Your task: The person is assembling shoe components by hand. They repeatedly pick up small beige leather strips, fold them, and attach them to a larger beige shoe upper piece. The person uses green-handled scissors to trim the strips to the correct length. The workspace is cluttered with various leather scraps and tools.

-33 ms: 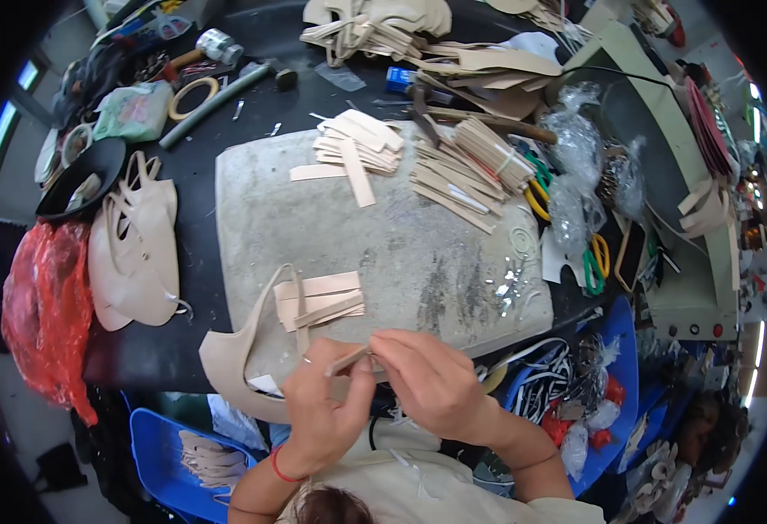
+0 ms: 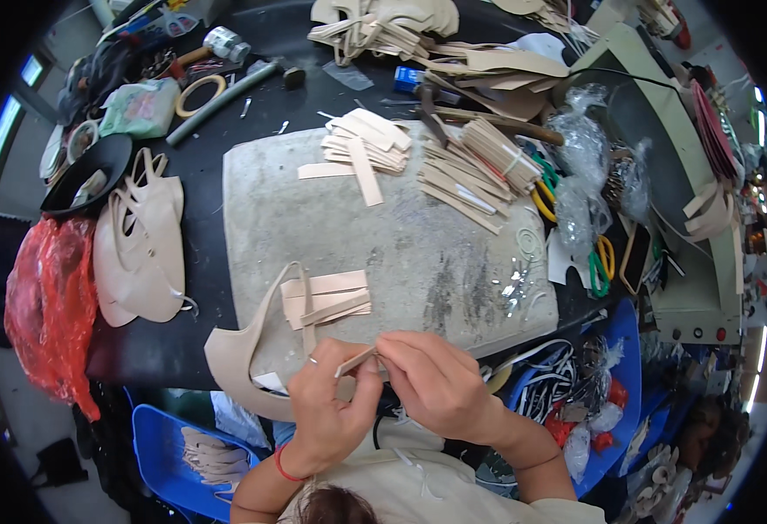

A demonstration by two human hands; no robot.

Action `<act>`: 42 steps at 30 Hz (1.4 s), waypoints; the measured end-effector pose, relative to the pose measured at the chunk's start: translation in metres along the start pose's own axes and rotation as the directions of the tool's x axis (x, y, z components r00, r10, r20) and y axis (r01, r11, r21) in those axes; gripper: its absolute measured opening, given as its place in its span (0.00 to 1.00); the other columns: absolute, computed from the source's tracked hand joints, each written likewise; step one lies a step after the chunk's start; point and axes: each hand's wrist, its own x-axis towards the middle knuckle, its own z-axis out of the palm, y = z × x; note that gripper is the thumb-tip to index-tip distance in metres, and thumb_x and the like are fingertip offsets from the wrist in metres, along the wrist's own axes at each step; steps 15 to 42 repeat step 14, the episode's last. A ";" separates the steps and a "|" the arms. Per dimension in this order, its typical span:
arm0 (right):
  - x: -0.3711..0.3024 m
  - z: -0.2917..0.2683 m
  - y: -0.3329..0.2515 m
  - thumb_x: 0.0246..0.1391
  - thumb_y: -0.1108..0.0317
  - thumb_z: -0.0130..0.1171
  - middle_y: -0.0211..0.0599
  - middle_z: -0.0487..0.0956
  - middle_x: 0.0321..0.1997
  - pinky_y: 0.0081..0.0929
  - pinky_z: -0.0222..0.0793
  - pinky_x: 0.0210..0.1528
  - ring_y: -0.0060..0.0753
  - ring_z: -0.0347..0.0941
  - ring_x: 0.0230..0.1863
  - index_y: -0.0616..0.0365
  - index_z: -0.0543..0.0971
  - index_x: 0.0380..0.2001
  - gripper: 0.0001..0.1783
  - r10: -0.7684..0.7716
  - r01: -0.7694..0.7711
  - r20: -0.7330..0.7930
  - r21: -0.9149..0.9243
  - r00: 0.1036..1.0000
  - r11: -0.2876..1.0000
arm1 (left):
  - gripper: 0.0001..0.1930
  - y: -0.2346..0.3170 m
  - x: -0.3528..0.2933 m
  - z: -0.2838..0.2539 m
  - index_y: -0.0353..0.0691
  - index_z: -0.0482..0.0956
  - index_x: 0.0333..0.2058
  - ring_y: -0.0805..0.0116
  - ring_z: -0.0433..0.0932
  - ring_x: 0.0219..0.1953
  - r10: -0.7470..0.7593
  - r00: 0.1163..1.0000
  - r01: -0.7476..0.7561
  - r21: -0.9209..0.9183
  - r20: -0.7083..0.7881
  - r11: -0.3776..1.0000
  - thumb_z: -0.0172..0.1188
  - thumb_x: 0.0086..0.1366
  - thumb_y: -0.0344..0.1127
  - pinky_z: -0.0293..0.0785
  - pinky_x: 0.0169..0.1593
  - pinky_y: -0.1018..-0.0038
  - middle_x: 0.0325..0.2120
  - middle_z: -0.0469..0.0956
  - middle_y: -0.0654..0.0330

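Close to the near edge of the work slab, my left hand pinches a narrow beige strip between thumb and fingers. The closed fingertips of my right hand grip the same strip at its right end, and the two hands nearly touch. Beside my left hand lies a curved beige cut piece with a thin strap looping up and back down to my fingers. Whether the strip joins that strap is hidden. Just beyond the hands sits a small stack of pale flat strips, with a narrower one across it.
Farther up the grey slab are loose pale strips, bundled strips and a hammer. Scissors and a machine stand right. Beige cut pieces and a red plastic bag lie left. Blue bins flank me.
The whole scene sits slightly farther right in the picture, as the view has shifted a little. Both hands keep their pinch on the strip, with barely any movement.
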 end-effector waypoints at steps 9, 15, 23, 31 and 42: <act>-0.004 0.000 0.016 0.41 0.81 0.63 0.47 0.77 0.35 0.30 0.75 0.32 0.43 0.77 0.31 0.70 0.74 0.39 0.18 -0.069 0.053 0.136 0.119 0.988 0.992 | 0.05 -0.004 -0.003 -0.002 0.34 0.77 0.30 0.65 0.76 0.21 -0.025 1.000 0.025 -0.035 -0.003 0.999 0.60 0.53 0.22 0.72 0.26 0.75 0.22 0.75 0.55; -0.007 0.002 0.010 0.42 0.78 0.64 0.46 0.77 0.35 0.30 0.76 0.33 0.45 0.77 0.32 0.70 0.74 0.41 0.20 -0.095 0.091 0.105 0.037 0.990 0.995 | 0.03 0.003 0.000 -0.008 0.35 0.77 0.30 0.67 0.78 0.23 0.021 0.999 -0.025 0.091 0.051 0.996 0.59 0.55 0.23 0.75 0.28 0.76 0.23 0.76 0.54; -0.007 0.002 0.010 0.42 0.78 0.64 0.46 0.77 0.35 0.30 0.76 0.33 0.45 0.77 0.32 0.70 0.74 0.41 0.20 -0.095 0.091 0.105 0.037 0.990 0.995 | 0.03 0.003 0.000 -0.008 0.35 0.77 0.30 0.67 0.78 0.23 0.021 0.999 -0.025 0.091 0.051 0.996 0.59 0.55 0.23 0.75 0.28 0.76 0.23 0.76 0.54; -0.007 0.002 0.010 0.42 0.78 0.64 0.46 0.77 0.35 0.30 0.76 0.33 0.45 0.77 0.32 0.70 0.74 0.41 0.20 -0.095 0.091 0.105 0.037 0.990 0.995 | 0.03 0.003 0.000 -0.008 0.35 0.77 0.30 0.67 0.78 0.23 0.021 0.999 -0.025 0.091 0.051 0.996 0.59 0.55 0.23 0.75 0.28 0.76 0.23 0.76 0.54; -0.007 0.002 0.010 0.42 0.78 0.64 0.46 0.77 0.35 0.30 0.76 0.33 0.45 0.77 0.32 0.70 0.74 0.41 0.20 -0.095 0.091 0.105 0.037 0.990 0.995 | 0.03 0.003 0.000 -0.008 0.35 0.77 0.30 0.67 0.78 0.23 0.021 0.999 -0.025 0.091 0.051 0.996 0.59 0.55 0.23 0.75 0.28 0.76 0.23 0.76 0.54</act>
